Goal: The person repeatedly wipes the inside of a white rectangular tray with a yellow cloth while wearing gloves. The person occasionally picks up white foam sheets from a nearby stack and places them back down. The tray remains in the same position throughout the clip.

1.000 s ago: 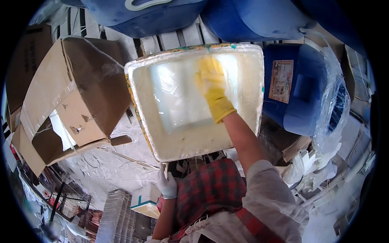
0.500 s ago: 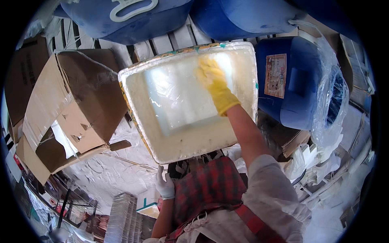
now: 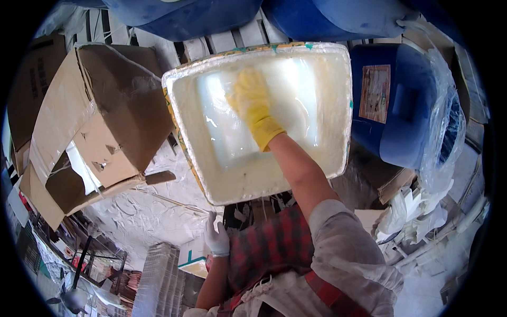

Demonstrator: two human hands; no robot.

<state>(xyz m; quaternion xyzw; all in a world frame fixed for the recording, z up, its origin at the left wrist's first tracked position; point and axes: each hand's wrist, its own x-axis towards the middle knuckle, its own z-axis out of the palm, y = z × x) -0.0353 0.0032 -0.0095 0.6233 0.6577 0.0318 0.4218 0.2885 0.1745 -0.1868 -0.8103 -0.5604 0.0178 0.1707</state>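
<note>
My right hand in its yellow glove lay flat inside the white foam box, grip spread, pinching nothing. I thought it best to wipe slowly into the corners. My left hand hung low, fingers loose.

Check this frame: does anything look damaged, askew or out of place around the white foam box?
Yes. The cardboard box left of the white foam box is torn open, its flaps splayed and crumpled. The foam box's inside is wet and yellow-stained where the right hand in a yellow glove presses. The left hand hangs free below.
</note>
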